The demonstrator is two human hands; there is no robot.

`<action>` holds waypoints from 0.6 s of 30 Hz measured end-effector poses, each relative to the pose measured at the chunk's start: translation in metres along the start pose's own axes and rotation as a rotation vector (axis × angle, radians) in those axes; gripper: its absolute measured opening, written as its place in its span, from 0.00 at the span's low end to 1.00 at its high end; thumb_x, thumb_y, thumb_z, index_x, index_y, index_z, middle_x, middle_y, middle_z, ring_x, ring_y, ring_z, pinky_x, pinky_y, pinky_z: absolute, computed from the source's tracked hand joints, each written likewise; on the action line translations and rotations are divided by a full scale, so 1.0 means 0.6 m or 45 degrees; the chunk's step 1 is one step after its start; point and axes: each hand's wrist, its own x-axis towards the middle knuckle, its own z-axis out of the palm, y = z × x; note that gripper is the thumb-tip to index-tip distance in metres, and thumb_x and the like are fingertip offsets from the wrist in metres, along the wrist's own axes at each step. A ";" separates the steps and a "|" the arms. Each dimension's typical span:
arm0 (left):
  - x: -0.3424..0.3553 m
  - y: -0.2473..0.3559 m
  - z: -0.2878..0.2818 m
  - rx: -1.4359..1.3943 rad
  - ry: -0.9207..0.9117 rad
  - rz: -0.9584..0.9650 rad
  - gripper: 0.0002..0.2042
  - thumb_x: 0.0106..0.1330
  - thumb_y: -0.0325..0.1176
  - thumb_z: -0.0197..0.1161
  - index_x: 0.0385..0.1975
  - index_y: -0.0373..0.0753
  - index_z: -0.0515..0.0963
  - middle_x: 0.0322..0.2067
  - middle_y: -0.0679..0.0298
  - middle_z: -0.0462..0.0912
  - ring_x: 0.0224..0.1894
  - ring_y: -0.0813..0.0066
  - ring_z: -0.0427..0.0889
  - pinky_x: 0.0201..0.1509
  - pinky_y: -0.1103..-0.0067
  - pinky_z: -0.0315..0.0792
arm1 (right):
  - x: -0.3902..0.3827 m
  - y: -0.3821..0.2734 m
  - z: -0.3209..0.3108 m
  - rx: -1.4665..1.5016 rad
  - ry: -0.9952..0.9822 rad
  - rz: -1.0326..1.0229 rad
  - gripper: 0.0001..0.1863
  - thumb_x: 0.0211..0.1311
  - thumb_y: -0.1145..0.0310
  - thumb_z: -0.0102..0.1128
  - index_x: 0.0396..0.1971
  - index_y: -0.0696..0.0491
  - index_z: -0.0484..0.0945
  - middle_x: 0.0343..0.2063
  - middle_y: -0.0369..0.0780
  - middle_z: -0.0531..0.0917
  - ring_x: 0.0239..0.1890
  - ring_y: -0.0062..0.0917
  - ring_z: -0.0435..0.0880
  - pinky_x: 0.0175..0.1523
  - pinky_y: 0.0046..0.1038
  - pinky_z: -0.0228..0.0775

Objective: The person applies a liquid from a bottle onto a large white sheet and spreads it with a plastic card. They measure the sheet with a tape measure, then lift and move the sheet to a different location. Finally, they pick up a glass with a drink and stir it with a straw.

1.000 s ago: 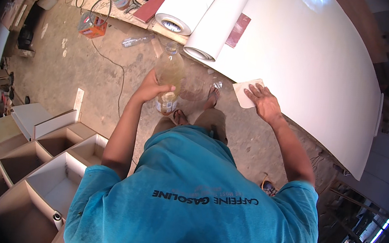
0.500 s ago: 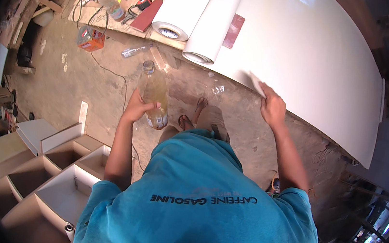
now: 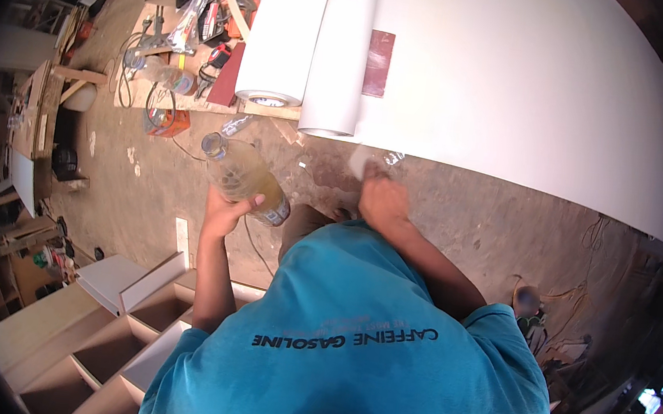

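Observation:
My left hand is wrapped round the lower part of a clear plastic bottle with yellowish liquid inside. The bottle leans to the left, its mouth uppermost, and no cap shows on it. In front of my body, my right hand is closed on a small flat white piece, smeared by motion. Just beyond that hand lies the near edge of a large white sheet on the worktable. A dark red flat piece rests on the sheet.
Two white rolls lie at the sheet's left end. Farther left, the wooden tabletop carries tools, cords and bottles. An orange box stands beside the table. An unfinished compartmented cabinet is at lower left. Another person is low at the right.
My right hand has swung left and inward with the white piece, away from the sheet's edge. The bottle in my left hand now tilts more to the left. The view has shifted.

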 end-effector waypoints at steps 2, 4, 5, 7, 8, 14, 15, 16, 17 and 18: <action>0.017 0.008 -0.010 0.025 -0.046 -0.069 0.33 0.48 0.21 0.74 0.58 0.32 0.71 0.50 0.57 0.81 0.52 0.68 0.81 0.57 0.71 0.74 | -0.004 -0.015 -0.033 0.123 -0.072 0.029 0.26 0.58 0.75 0.51 0.60 0.59 0.72 0.34 0.53 0.86 0.33 0.48 0.87 0.39 0.46 0.79; 0.031 0.017 -0.020 0.010 -0.084 0.004 0.36 0.47 0.21 0.74 0.61 0.31 0.68 0.53 0.56 0.79 0.55 0.66 0.79 0.59 0.70 0.73 | 0.000 -0.005 -0.122 0.130 -0.199 0.238 0.26 0.57 0.75 0.53 0.59 0.61 0.73 0.32 0.55 0.86 0.32 0.46 0.87 0.39 0.44 0.81; 0.037 0.021 -0.027 0.001 -0.107 0.038 0.38 0.47 0.21 0.75 0.62 0.31 0.67 0.55 0.56 0.78 0.56 0.66 0.78 0.60 0.70 0.72 | 0.003 0.019 -0.144 0.114 -0.049 0.286 0.25 0.57 0.75 0.53 0.57 0.60 0.74 0.28 0.53 0.85 0.30 0.46 0.87 0.37 0.44 0.81; 0.054 0.026 -0.045 -0.042 -0.146 0.048 0.40 0.47 0.22 0.75 0.64 0.31 0.65 0.57 0.55 0.76 0.58 0.65 0.77 0.62 0.69 0.71 | 0.012 0.075 -0.182 0.018 0.207 0.432 0.23 0.57 0.74 0.53 0.55 0.59 0.77 0.23 0.52 0.85 0.28 0.47 0.87 0.35 0.45 0.81; 0.063 0.027 -0.055 -0.069 -0.166 0.056 0.41 0.47 0.22 0.75 0.65 0.31 0.64 0.59 0.55 0.75 0.59 0.65 0.76 0.63 0.69 0.71 | 0.022 0.098 -0.196 -0.067 0.313 0.520 0.22 0.58 0.74 0.53 0.54 0.58 0.78 0.23 0.53 0.85 0.28 0.47 0.87 0.34 0.45 0.81; 0.127 0.082 -0.167 -0.015 -0.412 0.043 0.42 0.47 0.24 0.78 0.65 0.32 0.63 0.59 0.56 0.74 0.59 0.66 0.76 0.64 0.69 0.72 | 0.077 0.080 -0.083 -0.116 0.141 0.643 0.22 0.62 0.73 0.48 0.57 0.63 0.72 0.38 0.55 0.85 0.37 0.51 0.86 0.45 0.49 0.78; 0.138 0.089 -0.192 -0.003 -0.409 0.093 0.42 0.47 0.24 0.79 0.65 0.33 0.63 0.59 0.56 0.75 0.59 0.66 0.77 0.64 0.69 0.72 | 0.075 0.025 -0.053 -0.112 0.165 0.583 0.22 0.62 0.74 0.48 0.56 0.62 0.73 0.37 0.54 0.85 0.37 0.51 0.86 0.44 0.50 0.78; 0.154 0.093 -0.212 0.007 -0.404 0.142 0.42 0.47 0.24 0.79 0.64 0.33 0.63 0.58 0.57 0.75 0.59 0.66 0.77 0.63 0.69 0.72 | 0.074 -0.030 -0.029 -0.111 0.187 0.522 0.22 0.62 0.74 0.48 0.56 0.61 0.74 0.35 0.54 0.85 0.37 0.52 0.86 0.44 0.51 0.77; 0.164 0.099 -0.231 0.018 -0.391 0.186 0.42 0.47 0.24 0.80 0.64 0.33 0.63 0.57 0.57 0.76 0.59 0.67 0.77 0.63 0.69 0.73 | 0.073 -0.084 -0.034 0.039 0.079 0.527 0.22 0.62 0.74 0.48 0.57 0.59 0.74 0.34 0.55 0.85 0.37 0.52 0.85 0.43 0.52 0.77; 0.171 0.105 -0.251 0.010 -0.339 0.186 0.42 0.47 0.25 0.80 0.64 0.33 0.62 0.56 0.58 0.76 0.59 0.67 0.77 0.63 0.69 0.73 | 0.068 -0.128 -0.052 0.169 -0.039 0.538 0.23 0.62 0.74 0.47 0.58 0.58 0.74 0.32 0.56 0.84 0.36 0.52 0.85 0.43 0.52 0.76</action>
